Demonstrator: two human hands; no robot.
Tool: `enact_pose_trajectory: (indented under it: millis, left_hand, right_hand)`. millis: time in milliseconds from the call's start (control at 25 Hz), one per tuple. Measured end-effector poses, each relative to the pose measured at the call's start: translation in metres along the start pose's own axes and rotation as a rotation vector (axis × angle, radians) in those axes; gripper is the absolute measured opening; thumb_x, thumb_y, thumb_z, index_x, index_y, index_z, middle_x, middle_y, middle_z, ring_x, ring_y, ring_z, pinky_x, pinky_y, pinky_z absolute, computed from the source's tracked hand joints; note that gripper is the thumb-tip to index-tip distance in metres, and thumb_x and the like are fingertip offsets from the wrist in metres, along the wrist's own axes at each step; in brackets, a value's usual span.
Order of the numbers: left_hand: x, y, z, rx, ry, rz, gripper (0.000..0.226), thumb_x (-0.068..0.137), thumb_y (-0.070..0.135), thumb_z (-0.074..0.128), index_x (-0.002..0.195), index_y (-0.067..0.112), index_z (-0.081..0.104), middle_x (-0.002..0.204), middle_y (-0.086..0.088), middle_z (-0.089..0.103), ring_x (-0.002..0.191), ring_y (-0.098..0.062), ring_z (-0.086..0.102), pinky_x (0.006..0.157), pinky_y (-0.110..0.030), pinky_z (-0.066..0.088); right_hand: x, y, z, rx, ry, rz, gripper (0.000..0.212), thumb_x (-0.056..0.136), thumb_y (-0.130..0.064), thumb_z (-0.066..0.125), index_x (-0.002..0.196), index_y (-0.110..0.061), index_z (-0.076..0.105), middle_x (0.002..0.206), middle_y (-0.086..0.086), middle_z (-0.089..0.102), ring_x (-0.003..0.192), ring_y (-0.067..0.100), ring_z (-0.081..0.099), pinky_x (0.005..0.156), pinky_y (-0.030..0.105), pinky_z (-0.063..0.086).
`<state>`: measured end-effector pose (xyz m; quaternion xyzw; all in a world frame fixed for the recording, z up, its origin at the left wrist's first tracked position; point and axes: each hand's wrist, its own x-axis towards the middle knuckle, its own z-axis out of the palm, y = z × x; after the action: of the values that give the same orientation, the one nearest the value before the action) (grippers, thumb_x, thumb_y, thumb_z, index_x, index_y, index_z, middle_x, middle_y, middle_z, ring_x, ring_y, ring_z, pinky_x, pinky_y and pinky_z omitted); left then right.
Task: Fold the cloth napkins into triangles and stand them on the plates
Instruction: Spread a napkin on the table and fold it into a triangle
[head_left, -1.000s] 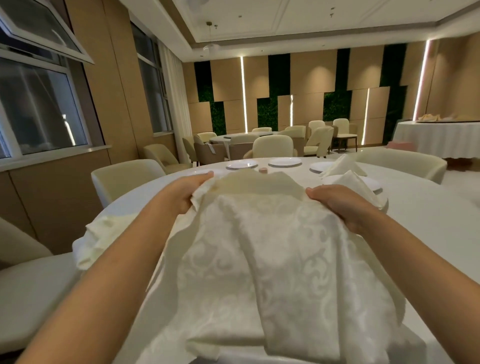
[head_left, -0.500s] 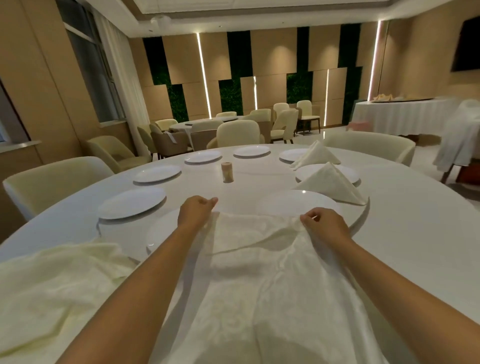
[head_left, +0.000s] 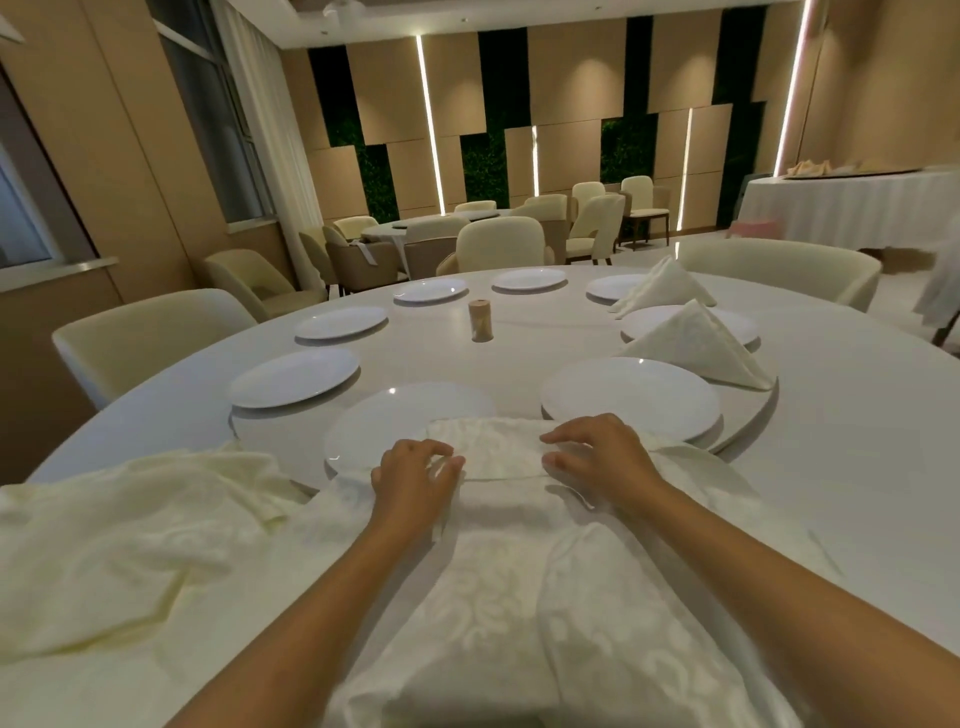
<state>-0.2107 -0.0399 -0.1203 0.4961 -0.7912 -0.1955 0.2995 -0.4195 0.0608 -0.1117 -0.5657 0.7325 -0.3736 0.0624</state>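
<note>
Both hands, left (head_left: 415, 475) & right (head_left: 597, 457), w/ fingers curled pinching the napkin's (head_left: 498, 561) folded far edge, flat on the tabletop (head_left: 857, 467) btw two plates, prob to crease it.

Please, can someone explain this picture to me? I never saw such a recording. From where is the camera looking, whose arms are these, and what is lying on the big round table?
No machine here: a person wears a camera on the head, looking forward and down, so the two arms are the person's own. The left hand and the right hand both rest on a cream napkin spread on the round white table; its far edge appears turned back towards the person. Whether the fingers pinch the cloth is unclear. More unfolded napkins lie heaped to the left. White plates ring the table; the nearest plate is bare. Two folded triangle napkins already stand on plates at the right. A small tan cylindrical holder stands mid-table.
</note>
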Motion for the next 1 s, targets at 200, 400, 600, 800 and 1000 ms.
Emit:
enact_pose_trajectory:
  millis: [200, 400, 600, 800, 1000]
  left_hand:
    - [0.007, -0.002, -0.008, -0.04, -0.053, -0.032, 0.011, 0.082, 0.033, 0.073, 0.093, 0.032, 0.073, 0.104, 0.007, 0.067, 0.104, -0.017, 0.058, 0.1, -0.035, 0.037]
    - [0.024, 0.011, -0.023, -0.145, -0.118, -0.001, 0.005, 0.081, 0.019, 0.076, 0.086, 0.02, 0.076, 0.079, 0.011, 0.067, 0.08, -0.007, 0.06, 0.073, -0.012, 0.046]
    - [0.078, 0.057, -0.046, -0.644, -0.131, -0.169, 0.02, 0.088, 0.015, 0.068, 0.107, 0.012, 0.069, 0.1, -0.006, 0.07, 0.08, -0.012, 0.065, 0.064, -0.015, 0.051]
    - [0.087, 0.076, -0.022, -0.53, -0.103, -0.048, 0.046, 0.1, 0.027, 0.049, 0.145, 0.029, 0.038, 0.155, 0.0, 0.032, 0.137, -0.024, 0.038, 0.104, -0.037, 0.041]
    - [0.018, 0.05, -0.019, -0.337, -0.111, 0.119, 0.026, 0.101, 0.022, 0.046, 0.123, 0.021, 0.059, 0.131, 0.001, 0.056, 0.114, -0.011, 0.053, 0.075, 0.0, 0.04]
  right_hand:
    - [0.008, -0.017, 0.024, -0.042, -0.094, 0.033, 0.026, 0.072, -0.044, 0.078, 0.095, -0.032, 0.076, 0.101, -0.007, 0.071, 0.098, 0.01, 0.058, 0.098, 0.032, 0.041]
    - [0.019, -0.02, 0.028, -0.008, -0.129, 0.094, 0.009, 0.076, -0.031, 0.076, 0.075, -0.022, 0.076, 0.074, -0.012, 0.068, 0.074, 0.006, 0.061, 0.072, 0.023, 0.046]
    - [0.054, -0.037, 0.001, 0.177, 0.129, 0.103, 0.012, 0.088, -0.029, 0.065, 0.083, -0.018, 0.067, 0.081, -0.008, 0.064, 0.071, 0.005, 0.054, 0.064, 0.021, 0.041]
    - [0.056, -0.046, -0.003, 0.078, 0.384, 0.044, 0.016, 0.093, -0.028, 0.057, 0.103, -0.021, 0.066, 0.104, -0.005, 0.06, 0.099, 0.015, 0.052, 0.085, 0.03, 0.044]
    - [0.02, -0.035, -0.002, 0.043, 0.222, 0.039, 0.012, 0.092, -0.026, 0.058, 0.1, -0.025, 0.067, 0.102, -0.007, 0.062, 0.1, 0.014, 0.051, 0.079, 0.025, 0.039]
